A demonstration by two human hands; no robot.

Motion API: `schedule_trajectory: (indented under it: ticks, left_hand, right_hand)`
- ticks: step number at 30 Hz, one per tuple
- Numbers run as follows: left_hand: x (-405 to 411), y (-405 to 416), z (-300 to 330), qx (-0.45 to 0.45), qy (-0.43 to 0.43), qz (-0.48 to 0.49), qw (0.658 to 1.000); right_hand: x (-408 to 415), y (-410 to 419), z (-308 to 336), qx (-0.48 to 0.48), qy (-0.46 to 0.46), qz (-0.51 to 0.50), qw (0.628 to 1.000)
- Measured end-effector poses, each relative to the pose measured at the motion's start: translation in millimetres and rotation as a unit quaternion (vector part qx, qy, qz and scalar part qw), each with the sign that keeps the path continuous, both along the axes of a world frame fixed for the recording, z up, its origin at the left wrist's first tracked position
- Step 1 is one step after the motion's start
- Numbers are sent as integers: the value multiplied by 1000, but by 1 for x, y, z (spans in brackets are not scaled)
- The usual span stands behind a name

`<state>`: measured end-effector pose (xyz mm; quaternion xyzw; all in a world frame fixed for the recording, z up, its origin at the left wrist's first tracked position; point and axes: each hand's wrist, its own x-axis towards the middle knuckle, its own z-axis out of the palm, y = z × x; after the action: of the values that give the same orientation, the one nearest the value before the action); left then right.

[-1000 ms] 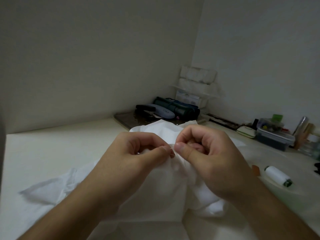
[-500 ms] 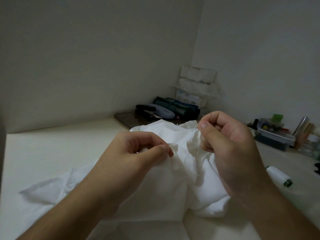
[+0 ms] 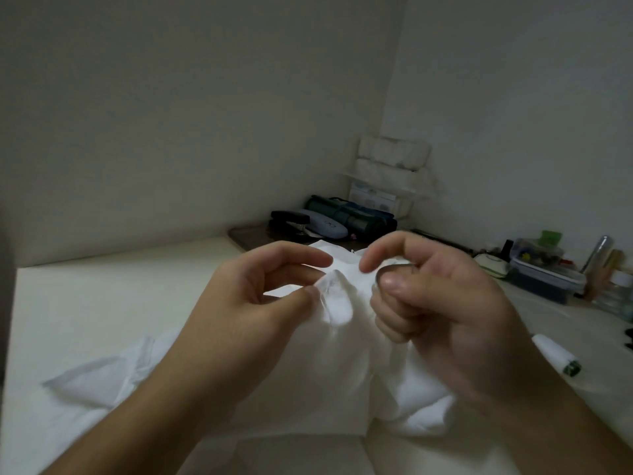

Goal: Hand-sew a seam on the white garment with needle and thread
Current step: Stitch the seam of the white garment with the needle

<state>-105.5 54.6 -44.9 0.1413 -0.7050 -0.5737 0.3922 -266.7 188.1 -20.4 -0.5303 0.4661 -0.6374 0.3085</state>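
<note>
The white garment [image 3: 342, 378] lies bunched on the pale table [image 3: 85, 303] between my hands. My left hand [image 3: 246, 310] pinches a raised fold of the cloth between its thumb and a lower finger, with the index finger held out above it. Just right of that fold, my right hand [image 3: 445, 320] has its fingers curled, its thumb pressed against them and its index finger arched over. A thin grey metal curve shows at that pinch. The needle and thread are too fine to make out. A white thread spool [image 3: 555, 358] with a green end lies at the right.
A dark tray [image 3: 246, 234] holding dark cases stands at the back by the wall corner. White packs [image 3: 394, 159] are stacked above it. A clear plastic box [image 3: 541, 269] of small items and some bottles [image 3: 609, 265] line the right wall.
My right hand pulled up and to the right, away from the cloth, then came back down close to the fold. My left index finger has lifted off, and the thumb still holds the fold.
</note>
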Motion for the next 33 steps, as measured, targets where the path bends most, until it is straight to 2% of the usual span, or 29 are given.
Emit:
schedule_trajectory:
  ticks: [2, 4, 10, 21, 29, 33]
  left_hand:
    - [1, 0, 0, -13, 7, -6, 1000]
    - [1, 1, 1, -28, 18, -17, 999]
    - [5, 4, 2, -71, 23, -35, 997]
    - [7, 3, 4, -99, -8, 34, 995]
    - [6, 1, 4, -99, 17, 45, 994]
    - [5, 1, 3, -133, 11, 60, 989]
  right_hand:
    - [-2, -3, -2, 16, 31, -95, 995]
    - [-1, -4, -4, 33, 71, -131, 988]
    - [6, -6, -5, 86, 122, -84, 985]
    - [8, -4, 0, -9, 58, -136, 989]
    - [3, -5, -4, 3, 121, -212, 970]
    - [2, -6, -5, 5, 133, -232, 963]
